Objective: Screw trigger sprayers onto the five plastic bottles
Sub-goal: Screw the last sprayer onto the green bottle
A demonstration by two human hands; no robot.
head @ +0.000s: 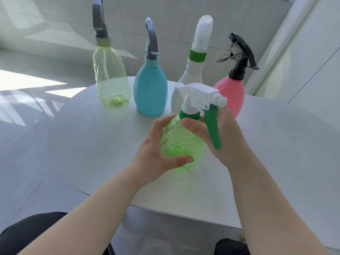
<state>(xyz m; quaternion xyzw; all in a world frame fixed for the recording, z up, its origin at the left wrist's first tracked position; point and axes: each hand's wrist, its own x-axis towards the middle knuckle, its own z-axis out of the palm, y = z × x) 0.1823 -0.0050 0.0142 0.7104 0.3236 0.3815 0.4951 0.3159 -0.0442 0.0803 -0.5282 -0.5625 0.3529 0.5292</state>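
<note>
A ribbed clear green bottle point(181, 144) is held tilted over the middle of the white table point(92, 140). My left hand point(158, 150) wraps around its body from the left. My right hand point(220, 135) grips the neck, thumb against the green collar, under the white trigger sprayer point(200, 94) with its green lever point(213, 126). Behind stand a pale yellow bottle point(111, 76) with a grey sprayer, a blue bottle point(150, 89) with a grey sprayer, a white bottle point(191, 78) with a clear capped top, and a pink bottle point(233, 91) with a black trigger sprayer point(239, 52).
The round table's near edge runs in front of my dark-clothed knees point(27, 230). Tiled floor with sunlit patches lies to the left, and a white wall or cabinet point(303, 61) rises at the right.
</note>
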